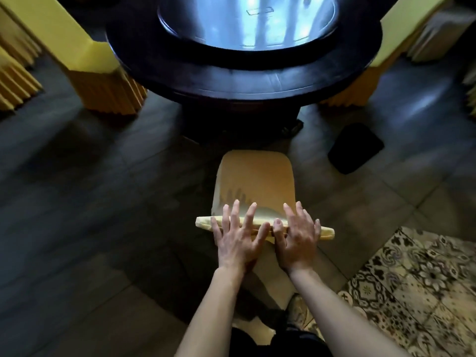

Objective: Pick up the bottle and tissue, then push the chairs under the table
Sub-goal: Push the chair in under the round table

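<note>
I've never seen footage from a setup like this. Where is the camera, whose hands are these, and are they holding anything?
There is no machine here. A person wears one wide-angle camera on the head, looking forward and down, so the arms coming in from the bottom are their own. There is only this one view.

The left hand and the right hand lie side by side on the top edge of the back of a yellow-covered chair, fingers straight. They press on it and do not grip anything.

The chair faces a round dark table and its seat is not yet under it. The table carries a shiny round turntable. More yellow chairs stand to the left and right. A dark object lies on the floor. No bottle or tissue is in view.
</note>
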